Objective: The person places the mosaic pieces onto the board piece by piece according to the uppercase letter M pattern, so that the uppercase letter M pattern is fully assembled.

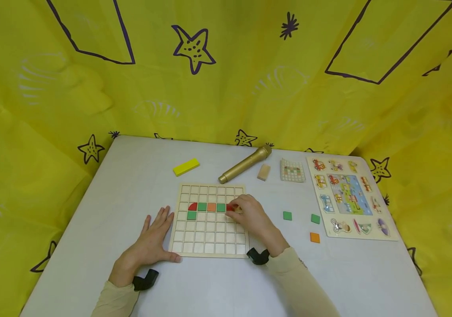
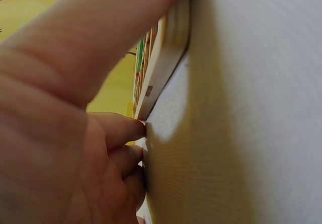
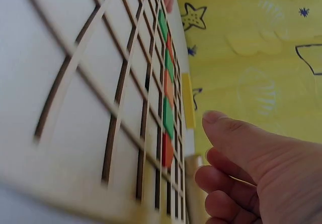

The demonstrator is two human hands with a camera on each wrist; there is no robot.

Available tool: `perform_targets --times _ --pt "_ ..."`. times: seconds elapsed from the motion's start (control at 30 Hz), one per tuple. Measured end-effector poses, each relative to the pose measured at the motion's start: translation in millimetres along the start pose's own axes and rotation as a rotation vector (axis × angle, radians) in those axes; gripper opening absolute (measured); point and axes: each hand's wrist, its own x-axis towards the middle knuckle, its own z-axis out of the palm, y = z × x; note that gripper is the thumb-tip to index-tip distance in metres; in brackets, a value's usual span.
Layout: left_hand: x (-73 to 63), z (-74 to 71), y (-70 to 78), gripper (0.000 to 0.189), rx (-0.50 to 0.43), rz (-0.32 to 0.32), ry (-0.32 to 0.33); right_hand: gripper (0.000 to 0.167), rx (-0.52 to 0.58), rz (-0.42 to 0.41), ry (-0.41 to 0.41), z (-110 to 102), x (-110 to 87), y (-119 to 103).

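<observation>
A wooden grid board (image 1: 209, 237) lies flat on the table. One row holds a red rounded tile (image 1: 192, 206), a green tile (image 1: 201, 206), an orange tile (image 1: 211, 207), another green tile (image 1: 220, 207) and a second red tile (image 3: 167, 151) at the right end. One more green tile (image 1: 191, 215) sits below the left red one. My right hand (image 1: 250, 214) is over the right red tile, fingers bent; in the right wrist view its fingertips are apart from the tile and hold nothing. My left hand (image 1: 152, 242) rests spread along the board's left side, thumb at the near-left corner.
Right of the board lie two loose green tiles (image 1: 287, 215) (image 1: 315, 219) and an orange tile (image 1: 315, 237). Farther right is a vehicle picture puzzle (image 1: 350, 198). Behind the board are a yellow block (image 1: 186, 167), a gold microphone (image 1: 246, 165), a wooden block (image 1: 263, 172) and a pattern card (image 1: 292, 171).
</observation>
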Motion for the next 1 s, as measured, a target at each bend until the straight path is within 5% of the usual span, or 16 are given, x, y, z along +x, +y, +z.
perform_targets --times 0.63,1.0 --pt "-0.2 0.7 0.5 0.131 0.019 -0.006 -0.001 0.029 -0.018 0.178 0.106 -61 -49.7 77" --pt "-0.6 -0.5 2.0 0.131 0.012 -0.001 -0.004 0.032 -0.039 0.23 0.12 -73 -73.9 97"
